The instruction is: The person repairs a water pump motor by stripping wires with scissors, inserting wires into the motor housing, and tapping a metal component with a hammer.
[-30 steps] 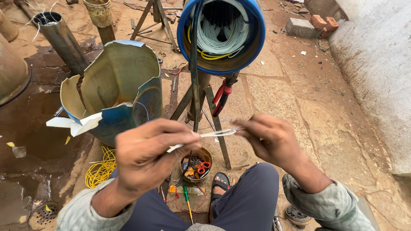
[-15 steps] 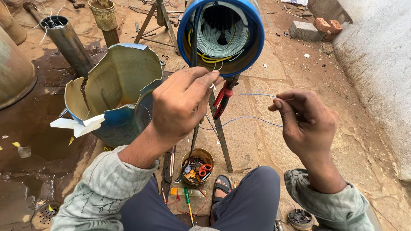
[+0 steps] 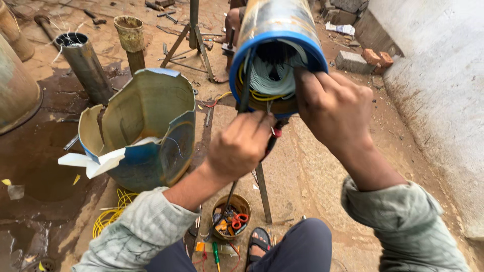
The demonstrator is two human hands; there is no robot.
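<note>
The person is holding both hands up at the open end of a blue tube (image 3: 275, 45) full of wound wire (image 3: 272, 75), which is lying on a metal stand (image 3: 262, 186) and pointing at the person. The right hand (image 3: 333, 108) is reaching inside, fingers hidden. The left hand (image 3: 242, 146) is curled just below the rim; its grip cannot be told

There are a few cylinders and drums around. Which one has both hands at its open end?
The blue-rimmed cylinder on the stand, with coiled windings inside. Both the left hand and right hand are at its mouth. The cut-open blue drum and grey pipe stand apart, untouched.
</note>
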